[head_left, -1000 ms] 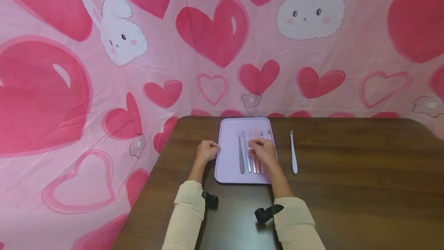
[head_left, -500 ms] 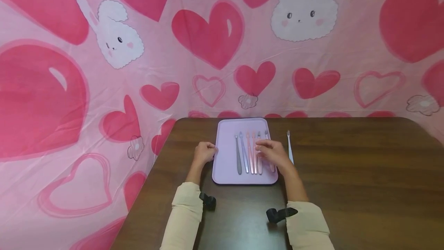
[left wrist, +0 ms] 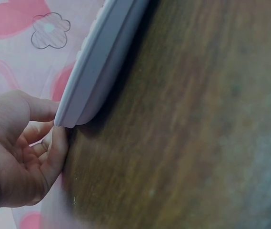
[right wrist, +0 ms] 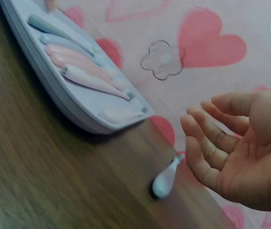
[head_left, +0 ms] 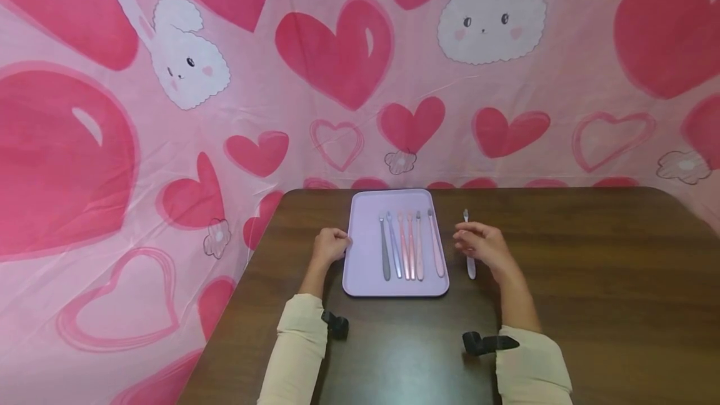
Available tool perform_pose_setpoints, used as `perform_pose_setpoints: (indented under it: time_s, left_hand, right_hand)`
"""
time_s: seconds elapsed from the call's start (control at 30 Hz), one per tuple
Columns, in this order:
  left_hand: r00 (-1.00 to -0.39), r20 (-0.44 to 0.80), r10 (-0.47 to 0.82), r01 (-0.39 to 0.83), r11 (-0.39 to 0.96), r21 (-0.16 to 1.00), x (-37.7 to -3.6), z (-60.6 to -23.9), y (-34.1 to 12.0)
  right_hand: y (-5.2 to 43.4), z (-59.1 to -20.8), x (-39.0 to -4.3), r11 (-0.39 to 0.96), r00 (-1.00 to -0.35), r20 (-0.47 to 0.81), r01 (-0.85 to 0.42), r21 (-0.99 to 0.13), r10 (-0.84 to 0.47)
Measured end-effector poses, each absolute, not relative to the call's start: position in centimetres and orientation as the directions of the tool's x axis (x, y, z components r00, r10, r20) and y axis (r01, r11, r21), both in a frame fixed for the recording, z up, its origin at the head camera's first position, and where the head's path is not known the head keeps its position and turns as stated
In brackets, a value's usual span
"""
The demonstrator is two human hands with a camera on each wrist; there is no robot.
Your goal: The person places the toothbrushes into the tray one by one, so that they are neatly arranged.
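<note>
My left hand (head_left: 330,245) pinches the left rim of a lilac tray (head_left: 362,267); the left wrist view shows thumb and fingers at the tray's edge (left wrist: 85,81). Several toothbrushes lie side by side on it: a grey toothbrush (head_left: 385,258) leftmost, then a purple one, pink ones, and a pale pink toothbrush (head_left: 437,256) by the right rim. To the tray's right, a white toothbrush (head_left: 471,269) lies on the table, partly hidden in the head view by my right hand (head_left: 484,245). That hand hovers with loosely bent fingers, holding nothing; the right wrist view shows it apart from the white toothbrush (right wrist: 166,180).
The brown wooden table (head_left: 607,280) stretches right of the tray and towards me. Behind and to the left hangs a pink cloth (head_left: 349,161) with hearts and rabbits. Black wrist cameras sit on both forearms, the right camera (head_left: 484,344) just above the table.
My right hand has moved right, from above the toothbrushes on the tray to the white toothbrush. The rightmost pale pink toothbrush is now uncovered. My left hand stays at the tray's rim.
</note>
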State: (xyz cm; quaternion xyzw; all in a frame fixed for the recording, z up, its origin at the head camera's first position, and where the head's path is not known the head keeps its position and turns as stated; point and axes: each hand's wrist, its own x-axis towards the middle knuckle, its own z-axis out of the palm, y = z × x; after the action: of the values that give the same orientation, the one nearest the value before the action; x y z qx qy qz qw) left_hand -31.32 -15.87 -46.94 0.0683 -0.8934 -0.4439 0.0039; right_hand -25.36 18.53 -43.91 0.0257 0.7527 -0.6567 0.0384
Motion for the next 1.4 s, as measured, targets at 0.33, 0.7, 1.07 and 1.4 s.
perform_pose_setpoints:
  time_s: [0.33,0.7,1.07,1.4]
  left_hand:
    - [-0.992,-0.048,-0.121,-0.112,0.606,0.788,-31.4,-47.0,-15.9]
    - [-0.991,-0.046,-0.122,-0.112,0.61,0.784,-31.3,-47.2,-15.9]
    - [-0.992,-0.04,-0.119,-0.105,0.61,0.786,-31.4,-46.9,-15.6]
    - [-0.991,-0.039,-0.126,-0.108,0.613,0.783,-31.5,-47.2,-15.6]
  right_hand:
    - [19.4,-44.5,-25.4,0.455,-0.972,-0.049,0.153,-0.877,0.232]
    - [18.6,-46.1,-25.3,0.696,-0.954,-0.028,0.236,-0.678,0.297]
    - [18.1,-46.1,-25.4,0.684,-0.937,-0.05,0.287,-0.67,0.345]
    - [18.2,-46.5,-25.3,0.669,-0.931,-0.034,0.286,-0.686,0.363]
